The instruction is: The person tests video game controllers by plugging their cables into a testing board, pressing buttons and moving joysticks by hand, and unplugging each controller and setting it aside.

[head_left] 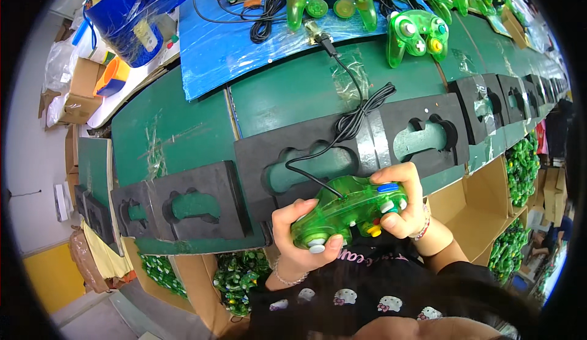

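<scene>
Both hands, left (299,242) and right (400,208), clamp the green controller (345,211) by its grips, just below the foam tray (251,156). Hard, smooth plastic, probably light; cable (342,126) trails floppy.

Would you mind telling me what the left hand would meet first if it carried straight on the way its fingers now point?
The left hand grips the green controller; straight beyond, it would likely meet the black foam holder, though depth is unclear.

A single head-worn fisheye view looked steeply down from above the person, close over both hands at six o'clock. It faced across the green worktop (183,126), which ran off toward two o'clock. Straight edges bowed near the dark round rim.
</scene>
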